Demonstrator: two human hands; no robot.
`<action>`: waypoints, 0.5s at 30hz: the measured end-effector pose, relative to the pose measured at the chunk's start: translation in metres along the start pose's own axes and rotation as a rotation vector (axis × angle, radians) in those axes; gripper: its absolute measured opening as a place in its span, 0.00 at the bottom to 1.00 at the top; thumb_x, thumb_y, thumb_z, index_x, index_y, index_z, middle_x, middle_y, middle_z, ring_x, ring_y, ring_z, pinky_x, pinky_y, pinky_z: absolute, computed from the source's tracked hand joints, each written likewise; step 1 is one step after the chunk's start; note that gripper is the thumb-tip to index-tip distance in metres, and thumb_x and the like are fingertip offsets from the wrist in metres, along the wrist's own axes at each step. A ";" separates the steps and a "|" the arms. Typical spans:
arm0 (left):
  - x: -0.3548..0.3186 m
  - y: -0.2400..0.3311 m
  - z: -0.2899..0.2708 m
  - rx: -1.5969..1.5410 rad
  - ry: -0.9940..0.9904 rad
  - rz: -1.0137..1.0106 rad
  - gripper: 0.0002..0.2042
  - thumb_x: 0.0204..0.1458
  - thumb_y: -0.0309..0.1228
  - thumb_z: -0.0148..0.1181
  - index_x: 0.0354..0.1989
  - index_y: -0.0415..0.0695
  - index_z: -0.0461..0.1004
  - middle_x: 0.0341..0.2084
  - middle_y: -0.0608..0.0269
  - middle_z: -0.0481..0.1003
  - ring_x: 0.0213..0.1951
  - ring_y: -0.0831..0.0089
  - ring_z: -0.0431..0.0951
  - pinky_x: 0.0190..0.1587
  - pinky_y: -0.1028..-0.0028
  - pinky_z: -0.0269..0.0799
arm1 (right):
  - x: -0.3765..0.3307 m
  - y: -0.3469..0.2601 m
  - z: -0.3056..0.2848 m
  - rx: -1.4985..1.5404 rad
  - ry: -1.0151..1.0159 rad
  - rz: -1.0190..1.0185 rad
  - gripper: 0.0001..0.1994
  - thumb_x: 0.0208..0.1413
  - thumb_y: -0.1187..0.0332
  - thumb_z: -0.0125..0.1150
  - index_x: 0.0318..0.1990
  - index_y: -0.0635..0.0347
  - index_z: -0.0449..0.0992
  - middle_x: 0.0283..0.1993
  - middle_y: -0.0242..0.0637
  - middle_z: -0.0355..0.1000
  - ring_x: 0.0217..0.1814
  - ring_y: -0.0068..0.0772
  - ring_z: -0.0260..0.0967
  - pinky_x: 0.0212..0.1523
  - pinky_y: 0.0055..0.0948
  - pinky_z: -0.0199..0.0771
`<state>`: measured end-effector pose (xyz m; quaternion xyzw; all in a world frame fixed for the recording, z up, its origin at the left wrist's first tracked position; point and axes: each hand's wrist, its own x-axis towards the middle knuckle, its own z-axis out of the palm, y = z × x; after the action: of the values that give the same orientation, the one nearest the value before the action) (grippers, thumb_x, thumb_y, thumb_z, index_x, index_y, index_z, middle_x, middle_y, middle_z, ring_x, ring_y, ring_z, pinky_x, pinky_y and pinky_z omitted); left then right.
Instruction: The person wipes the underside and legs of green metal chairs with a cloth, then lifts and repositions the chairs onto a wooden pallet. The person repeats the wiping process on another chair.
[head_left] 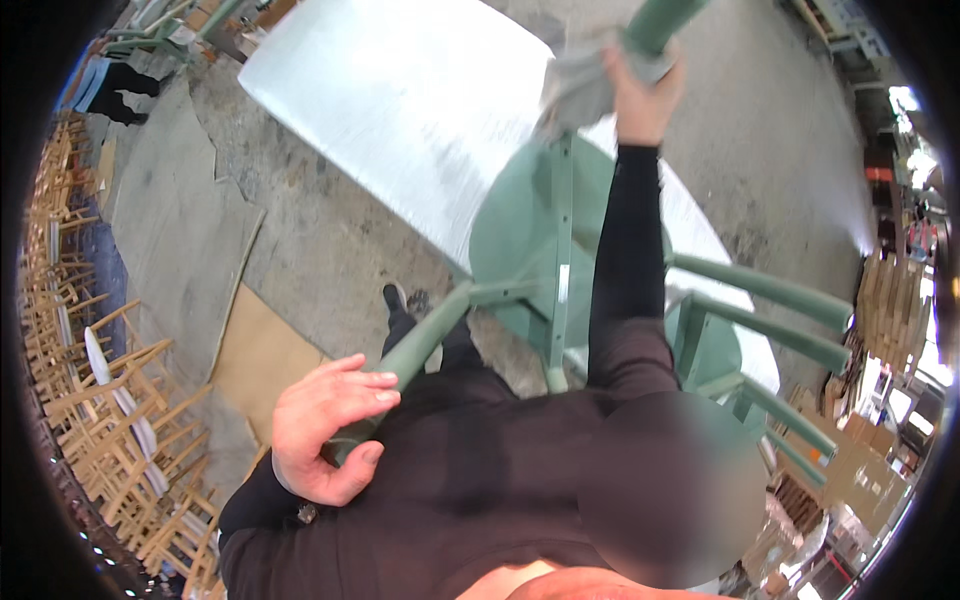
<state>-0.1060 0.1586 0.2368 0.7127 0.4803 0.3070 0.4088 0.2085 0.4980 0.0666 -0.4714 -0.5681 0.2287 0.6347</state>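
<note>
An upturned green stool with a round seat (505, 215) is in front of me, its underside and crossed rails showing. My left hand (325, 430) is cupped around the lower-left stool leg (430, 335) near its end, thumb and fingers curved on either side of it. At the far end, my right hand (645, 100) is closed around another green leg (660, 22) with a crumpled grey cloth (580, 90) pressed against it. Slight blur covers the cloth and that hand.
Under the stool lies a large white sheet-covered surface (400, 90). More green legs (765, 290) and a second green seat (710, 350) stand close at right. Stacked wooden frames (120, 420) line the left, beside cardboard (265, 350). Another person (115, 90) is at far left.
</note>
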 end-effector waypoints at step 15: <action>0.015 -0.006 -0.004 -0.051 -0.052 0.129 0.20 0.46 0.32 0.65 0.48 0.35 0.79 0.40 0.51 0.84 0.48 0.53 0.85 0.58 0.49 0.74 | -0.093 -0.037 -0.117 0.197 -0.350 0.565 0.11 0.56 0.70 0.71 0.43 0.66 0.82 0.40 0.33 0.82 0.40 0.22 0.78 0.42 0.25 0.78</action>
<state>-0.1065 0.1754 0.2340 0.7392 0.4145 0.3263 0.4188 0.2854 0.3649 0.0623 -0.5001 -0.4905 0.5265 0.4818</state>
